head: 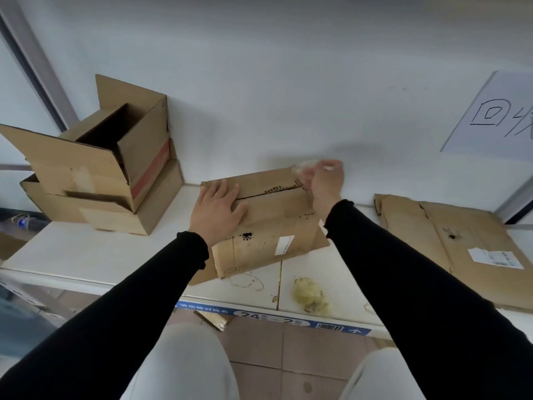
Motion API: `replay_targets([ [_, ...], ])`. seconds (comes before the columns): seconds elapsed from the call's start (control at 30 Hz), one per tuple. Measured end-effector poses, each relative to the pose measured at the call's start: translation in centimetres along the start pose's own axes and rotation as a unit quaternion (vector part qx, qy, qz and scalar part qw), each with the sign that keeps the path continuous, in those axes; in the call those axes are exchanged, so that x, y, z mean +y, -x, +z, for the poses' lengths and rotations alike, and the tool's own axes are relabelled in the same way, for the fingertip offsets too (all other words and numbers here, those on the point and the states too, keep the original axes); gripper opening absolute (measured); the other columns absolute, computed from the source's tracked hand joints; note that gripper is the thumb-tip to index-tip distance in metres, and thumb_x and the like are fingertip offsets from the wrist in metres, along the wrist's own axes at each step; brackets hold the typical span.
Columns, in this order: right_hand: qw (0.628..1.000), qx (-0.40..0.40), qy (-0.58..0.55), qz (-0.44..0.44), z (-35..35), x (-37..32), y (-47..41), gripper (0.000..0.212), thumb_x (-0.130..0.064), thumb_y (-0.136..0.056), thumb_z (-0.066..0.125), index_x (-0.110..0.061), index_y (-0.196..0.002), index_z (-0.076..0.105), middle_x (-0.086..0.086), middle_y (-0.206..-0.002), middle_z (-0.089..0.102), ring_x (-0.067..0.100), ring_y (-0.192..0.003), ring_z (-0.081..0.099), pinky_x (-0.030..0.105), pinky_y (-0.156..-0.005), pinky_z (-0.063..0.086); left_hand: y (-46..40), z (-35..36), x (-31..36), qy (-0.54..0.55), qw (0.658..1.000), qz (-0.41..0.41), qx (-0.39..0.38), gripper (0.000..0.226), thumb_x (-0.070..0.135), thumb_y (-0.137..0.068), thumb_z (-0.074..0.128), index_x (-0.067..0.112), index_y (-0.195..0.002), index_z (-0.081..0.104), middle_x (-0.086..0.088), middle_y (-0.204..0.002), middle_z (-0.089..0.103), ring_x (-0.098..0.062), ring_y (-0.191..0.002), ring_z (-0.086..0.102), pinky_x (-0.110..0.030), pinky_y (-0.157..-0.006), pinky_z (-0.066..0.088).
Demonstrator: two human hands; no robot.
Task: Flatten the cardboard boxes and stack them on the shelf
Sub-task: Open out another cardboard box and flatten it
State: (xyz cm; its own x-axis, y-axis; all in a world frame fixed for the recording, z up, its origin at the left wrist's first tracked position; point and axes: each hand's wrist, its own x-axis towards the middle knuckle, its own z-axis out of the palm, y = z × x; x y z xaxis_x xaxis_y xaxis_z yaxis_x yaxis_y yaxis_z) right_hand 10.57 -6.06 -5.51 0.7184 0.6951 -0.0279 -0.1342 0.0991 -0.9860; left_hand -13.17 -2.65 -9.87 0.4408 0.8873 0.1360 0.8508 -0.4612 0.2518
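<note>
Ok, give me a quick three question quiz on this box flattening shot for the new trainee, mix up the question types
1. True or false: the left hand lies flat on the middle box.
2. What is the right hand doing? A) resting on the shelf B) pinching clear tape at the box's far corner C) lifting the flattened box
3. Fill in: the open boxes stand stacked at the shelf's ____ end.

Key: 1 true. 2 B, fingers curled around the tape. 3 left.
</note>
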Motion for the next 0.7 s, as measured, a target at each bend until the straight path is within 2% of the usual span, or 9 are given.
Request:
replay_targets([
  [0.07,0.997,0.028,-0.058,0.029,-1.1,-0.6,-0.8,0.022,-0.001,-0.100,0.036,-0.018,-0.110,0.046,0.008,-0.083,0.066,0.018,-0.067,0.064,0.028,-0.067,0.060,-0.1,-0.1,0.1,-0.001,1.000,0.001,-0.007,0.064,0.054,-0.104,0.024,0.023,-0.160,0.024,-0.008,-0.168,0.013,-0.022,-0.156,0.003,-0.040,-0.126,-0.002],
  [0.13,0.992,-0.016,0.108,-0.058,-1.5,-0.4,-1.2,0.029,0.000,-0.092,0.032,-0.018,-0.102,0.052,0.006,-0.085,0.065,0.019,-0.071,0.061,0.034,-0.069,0.055,0.0,-0.2,0.2,0.003,1.000,-0.001,-0.008,0.064,0.054,-0.104,0.025,0.023,-0.160,0.024,-0.008,-0.169,0.012,-0.022,-0.156,0.003,-0.040,-0.126,-0.002],
  [0.3,0.838,-0.139,0.473,-0.236,-0.9,1.5,-0.4,0.029,-0.036,-0.105,0.032,-0.018,-0.102,0.056,-0.002,-0.085,0.060,0.023,-0.090,0.055,0.032,-0.063,0.039,0.0,-0.2,0.1,0.011,1.000,-0.004,-0.007,0.065,0.056,-0.103,0.026,0.023,-0.160,0.025,-0.007,-0.169,0.012,-0.022,-0.156,0.003,-0.040,-0.126,-0.002],
  [0.4,0.768,-0.131,0.555,-0.291,-1.2,2.2,-0.8,0.037,-0.049,-0.097,0.053,-0.016,-0.110,0.062,0.000,-0.110,0.058,0.023,-0.114,0.042,0.031,-0.079,0.042,0.0,-0.1,0.1,0.014,1.000,-0.001,-0.006,0.065,0.056,-0.104,0.027,0.023,-0.160,0.026,-0.008,-0.169,0.012,-0.022,-0.156,0.003,-0.040,-0.126,-0.001],
  [0.47,0.745,-0.108,0.575,-0.322,-1.5,2.4,-1.1,0.028,-0.037,-0.097,0.058,-0.010,-0.102,0.067,0.012,-0.118,0.055,0.028,-0.114,0.045,0.030,-0.085,0.043,0.0,-0.1,0.1,0.017,1.000,-0.001,-0.002,0.065,0.056,-0.104,0.028,0.023,-0.159,0.027,-0.008,-0.168,0.013,-0.022,-0.156,0.003,-0.040,-0.126,-0.001],
  [0.53,0.802,-0.107,0.506,-0.299,-1.5,2.2,-1.0,0.030,-0.027,-0.102,0.053,-0.006,-0.083,0.063,0.016,-0.090,0.060,0.028,-0.086,0.052,0.038,-0.077,0.046,0.0,-0.2,0.1,0.018,1.000,-0.002,0.000,0.065,0.055,-0.104,0.029,0.022,-0.159,0.028,-0.009,-0.168,0.013,-0.023,-0.156,0.004,-0.040,-0.126,-0.001],
  [0.6,0.930,-0.073,0.320,-0.165,-1.8,1.9,-1.1,0.040,-0.036,-0.102,0.053,-0.009,-0.073,0.052,0.007,-0.067,0.049,0.020,-0.062,0.044,0.034,-0.063,0.041,0.0,-0.3,0.1,0.021,1.000,0.002,-0.001,0.065,0.056,-0.104,0.029,0.023,-0.159,0.028,-0.008,-0.168,0.013,-0.022,-0.156,0.004,-0.040,-0.126,-0.002],
  [0.63,0.967,-0.044,0.235,-0.093,-2.1,1.9,-1.3,0.037,-0.037,-0.102,0.053,-0.011,-0.075,0.052,0.001,-0.065,0.050,0.015,-0.060,0.046,0.031,-0.061,0.042,-0.1,-0.3,0.1,0.024,1.000,0.004,-0.002,0.065,0.056,-0.104,0.029,0.023,-0.159,0.028,-0.008,-0.168,0.013,-0.022,-0.156,0.004,-0.039,-0.126,-0.002],
  [0.7,0.993,-0.017,0.113,0.017,-2.8,2.4,-1.7,0.017,-0.030,-0.103,0.054,-0.014,-0.095,0.053,-0.001,-0.072,0.057,0.016,-0.066,0.055,0.028,-0.060,0.048,-0.1,-0.3,0.1,0.025,1.000,0.005,-0.003,0.065,0.056,-0.104,0.029,0.023,-0.159,0.028,-0.007,-0.168,0.013,-0.021,-0.156,0.004,-0.038,-0.126,-0.003],
])
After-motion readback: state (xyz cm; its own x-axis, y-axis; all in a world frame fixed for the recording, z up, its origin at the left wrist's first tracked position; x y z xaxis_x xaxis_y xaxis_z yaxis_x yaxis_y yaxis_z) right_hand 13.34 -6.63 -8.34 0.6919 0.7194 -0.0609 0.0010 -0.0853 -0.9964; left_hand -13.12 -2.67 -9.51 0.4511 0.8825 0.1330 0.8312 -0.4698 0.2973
